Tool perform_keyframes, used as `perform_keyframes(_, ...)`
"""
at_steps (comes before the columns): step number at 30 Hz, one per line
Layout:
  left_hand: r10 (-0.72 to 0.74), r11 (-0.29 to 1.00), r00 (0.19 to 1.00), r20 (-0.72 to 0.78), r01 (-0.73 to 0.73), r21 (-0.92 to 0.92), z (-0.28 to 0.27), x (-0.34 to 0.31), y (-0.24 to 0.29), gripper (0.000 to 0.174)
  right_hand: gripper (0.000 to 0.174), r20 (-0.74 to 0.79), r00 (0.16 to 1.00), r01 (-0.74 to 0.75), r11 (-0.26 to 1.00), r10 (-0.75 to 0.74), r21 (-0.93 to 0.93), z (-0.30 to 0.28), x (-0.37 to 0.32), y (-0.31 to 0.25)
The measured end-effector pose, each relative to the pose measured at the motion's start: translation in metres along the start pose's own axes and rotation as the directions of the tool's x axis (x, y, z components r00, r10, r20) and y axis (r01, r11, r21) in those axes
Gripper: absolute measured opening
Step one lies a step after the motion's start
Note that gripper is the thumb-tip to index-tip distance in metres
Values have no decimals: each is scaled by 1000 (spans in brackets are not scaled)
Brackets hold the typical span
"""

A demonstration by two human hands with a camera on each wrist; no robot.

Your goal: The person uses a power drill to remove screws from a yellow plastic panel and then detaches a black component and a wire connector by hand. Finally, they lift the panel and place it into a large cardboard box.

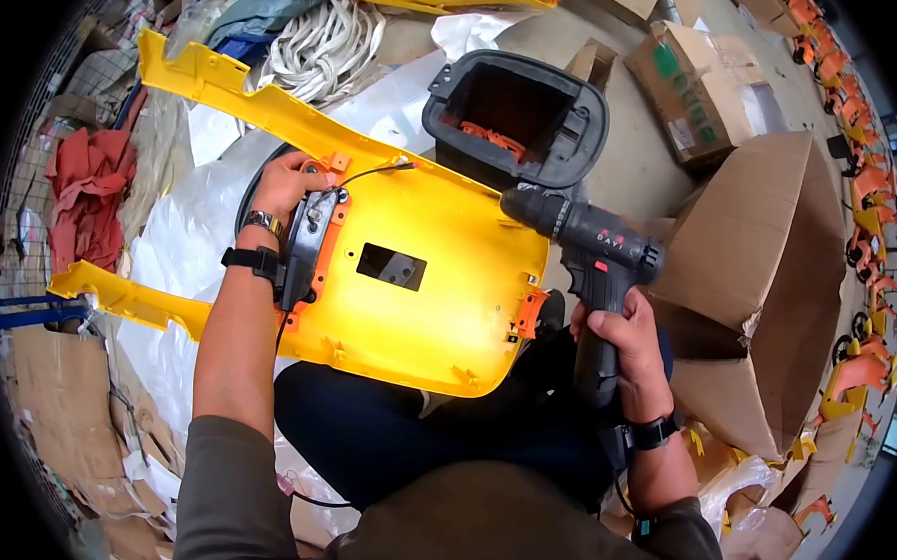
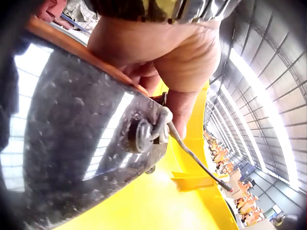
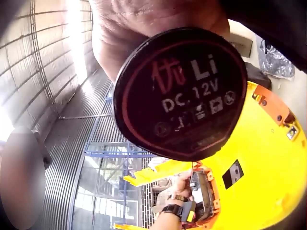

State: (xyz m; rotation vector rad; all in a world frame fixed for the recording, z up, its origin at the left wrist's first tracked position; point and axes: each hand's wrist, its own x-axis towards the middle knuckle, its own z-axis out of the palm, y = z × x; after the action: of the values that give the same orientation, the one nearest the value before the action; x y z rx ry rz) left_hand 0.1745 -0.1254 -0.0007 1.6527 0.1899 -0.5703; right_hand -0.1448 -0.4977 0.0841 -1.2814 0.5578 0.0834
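Observation:
A large yellow plastic panel (image 1: 436,330) with long side arms lies across the person's lap. Along its left part runs a glossy dark unit (image 2: 72,120) edged by an orange frame (image 1: 328,245). The left hand (image 1: 284,185) grips the far end of this framed unit, its fingers partly hidden behind it. A thin black cable (image 2: 196,160) sticks out beside that hand. In the right hand (image 1: 630,338) is a black cordless drill (image 1: 605,249), its chuck pointing left at the panel's right edge. The drill's battery base (image 3: 182,96) fills the middle of the right wrist view.
Beyond the panel stands a black tub (image 1: 441,110) holding orange parts (image 1: 495,139). Cardboard boxes (image 1: 702,91) and a large open carton (image 1: 781,234) are on the right. White rope (image 1: 324,44) and red cloth (image 1: 87,189) lie left. Orange machines (image 1: 868,188) line the far right.

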Motion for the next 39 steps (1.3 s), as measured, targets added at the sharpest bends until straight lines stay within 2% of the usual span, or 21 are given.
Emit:
perform_keyframes(2, 34, 999, 999, -38, -34, 5, 2, -7, 5, 44, 38, 22, 999, 33, 995, -35, 95, -3, 6, -1)
perform_keyframes(4, 42, 999, 997, -70, -44, -23, 7, -18, 13, 44, 38, -3, 999, 41, 987, -41, 156, -5, 11, 0)
perform_keyframes(5, 137, 991, 986, -90, -137, 13, -7, -8, 6, 42, 38, -16, 999, 46, 981, -44, 186, -6, 12, 0)
perform_keyframes(6, 98, 989, 995, 22, -95, -114, -12, -19, 24, 39, 39, -20, 999, 46, 978, -43, 202, -6, 11, 1)
perform_keyframes(8, 75, 997, 994, -85, -76, -12, -41, -16, 41, 36, 42, -9, 999, 39, 973, -38, 227, -7, 9, 0)
perform_keyframes(10, 157, 981, 979, -130, -169, -92, -83, 3, 14, 36, 43, -5, 998, 55, 971, -55, 234, -10, 11, -1)
perform_keyframes(11, 71, 987, 991, -113, -86, -133, -94, 0, 8, 37, 43, -7, 999, 53, 970, -53, 239, -11, 9, 1)
perform_keyframes(14, -12, 994, 980, -196, -9, -105, -105, -3, 0, 37, 46, -9, 998, 58, 963, -58, 263, -11, 12, 0)
perform_keyframes(17, -26, 996, 982, -186, 9, -94, -117, -3, 0, 34, 44, 4, 998, 67, 967, -70, 246, -11, 13, -1)
perform_keyframes(20, 56, 995, 976, -210, -71, -63, -107, -10, -3, 33, 43, 11, 998, 60, 969, -64, 238, -8, 12, 0)
perform_keyframes(24, 115, 987, 979, -169, -132, -91, -117, -6, 6, 33, 43, -13, 997, 73, 972, -72, 222, -3, 14, -3)
perform_keyframes(28, 62, 988, 996, 66, -52, -145, -150, -12, 22, 27, 43, -30, 997, 81, 964, -76, 252, -7, 12, 2)
perform_keyframes(30, 97, 967, 995, -24, -100, -235, -174, 1, -14, 27, 43, -26, 994, 108, 954, -105, 279, -6, 13, 1)
perform_keyframes(31, 142, 976, 989, -41, -146, -161, -165, 1, -19, 45, 43, -32, 993, 119, 952, -115, 282, -5, 14, 0)
perform_keyframes(32, 120, 980, 987, -110, -136, -146, -164, -5, -22, 46, 43, -35, 992, 125, 952, -120, 280, -4, 15, 0)
perform_keyframes(35, 88, 986, 980, -179, -112, -124, -162, -12, -20, 37, 43, -41, 992, 123, 954, -116, 273, -6, 15, 2)
perform_keyframes(37, 71, 991, 964, -254, -97, -88, -140, -24, -8, 32, 42, -37, 992, 124, 954, -119, 272, -2, 17, 1)
perform_keyframes(39, 67, 988, 961, -267, -101, -116, -129, -24, -3, 31, 42, -33, 992, 127, 955, -122, 267, -1, 17, 0)
